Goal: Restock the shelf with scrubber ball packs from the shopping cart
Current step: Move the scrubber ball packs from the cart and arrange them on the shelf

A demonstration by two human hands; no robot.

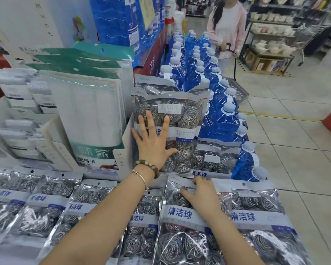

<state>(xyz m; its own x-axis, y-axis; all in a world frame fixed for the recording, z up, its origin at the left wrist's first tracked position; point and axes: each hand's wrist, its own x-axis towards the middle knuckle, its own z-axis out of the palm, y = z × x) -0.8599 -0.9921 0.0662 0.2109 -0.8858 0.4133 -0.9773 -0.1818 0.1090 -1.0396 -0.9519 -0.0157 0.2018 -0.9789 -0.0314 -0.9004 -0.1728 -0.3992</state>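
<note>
Single view, head-worn, wide-angle. It looks forward and down from my head onto the shelf (127, 134), close in. My forearms enter from the bottom edge, with my left hand (153, 144) near frame centre and my right hand (203, 194) lower right. The nearest scrubber ball pack (182, 217) fills the lower middle. The shelf's right edge runs up and away beside the aisle floor (294, 159). A shopper (227, 25) stands far off, top right.

The left hand (153, 144) hides part of the upright scrubber pack (182, 121); front-row packs (180, 245) are cropped below.
</note>
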